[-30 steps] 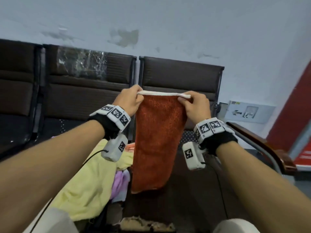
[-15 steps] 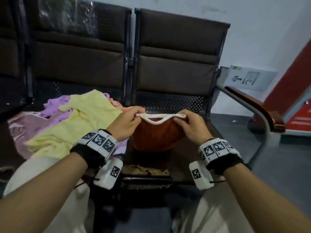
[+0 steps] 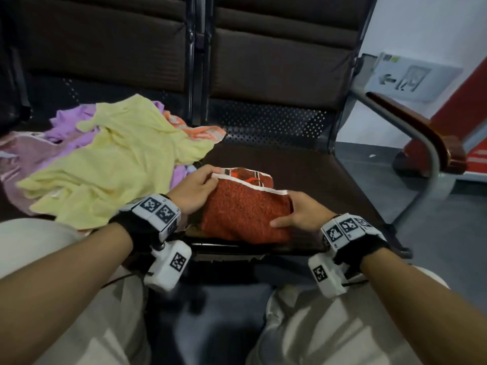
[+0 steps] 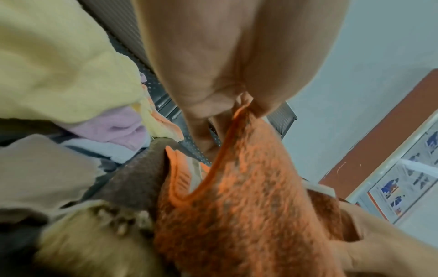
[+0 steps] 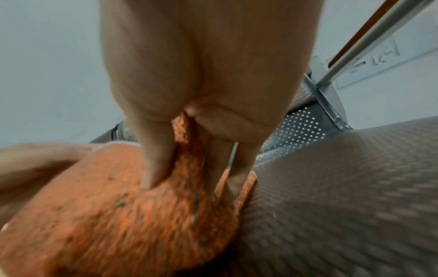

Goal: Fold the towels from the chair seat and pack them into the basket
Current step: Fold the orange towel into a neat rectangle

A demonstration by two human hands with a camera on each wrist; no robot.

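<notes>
Head view: both hands point(image 3: 193, 189) point(image 3: 303, 216) grip the folded, white-edged rust-red towel point(image 3: 245, 217).

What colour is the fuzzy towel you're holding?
Rusty orange-red fuzzy towel with a white edge, clearest in the head view.

The dark chair seat point(image 3: 311, 175) carries the folded red towel point(image 3: 245, 217) between both hands, and a loose towel pile point(image 3: 113, 164) beyond the left hand point(image 3: 193, 192).
</notes>
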